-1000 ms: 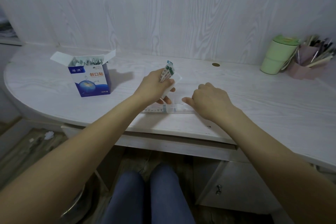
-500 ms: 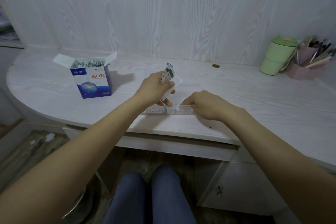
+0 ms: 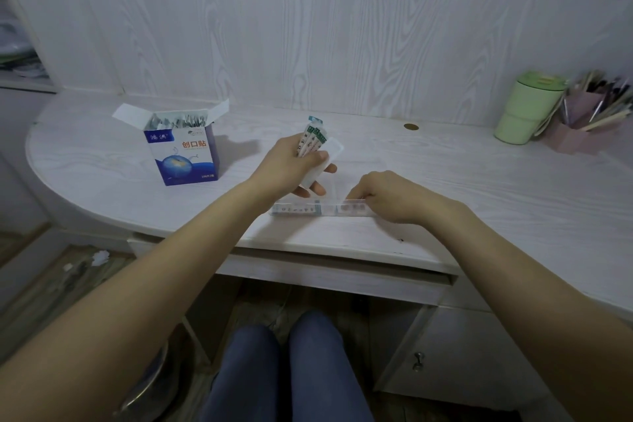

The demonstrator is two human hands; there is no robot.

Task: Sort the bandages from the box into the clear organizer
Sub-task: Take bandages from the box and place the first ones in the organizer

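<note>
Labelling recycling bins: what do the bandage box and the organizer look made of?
Bandage box: likely glossy printed cardboard, with thin folded flaps standing open. Clear organizer: apparently rigid transparent plastic, since the contents show through its wall.

A green cup [image 3: 525,110] stands beside a pink pen holder [image 3: 579,127] on the desk [image 3: 479,181].

Head view, wide-angle, looks forward-down, close over desk [image 3: 445,181].
</note>
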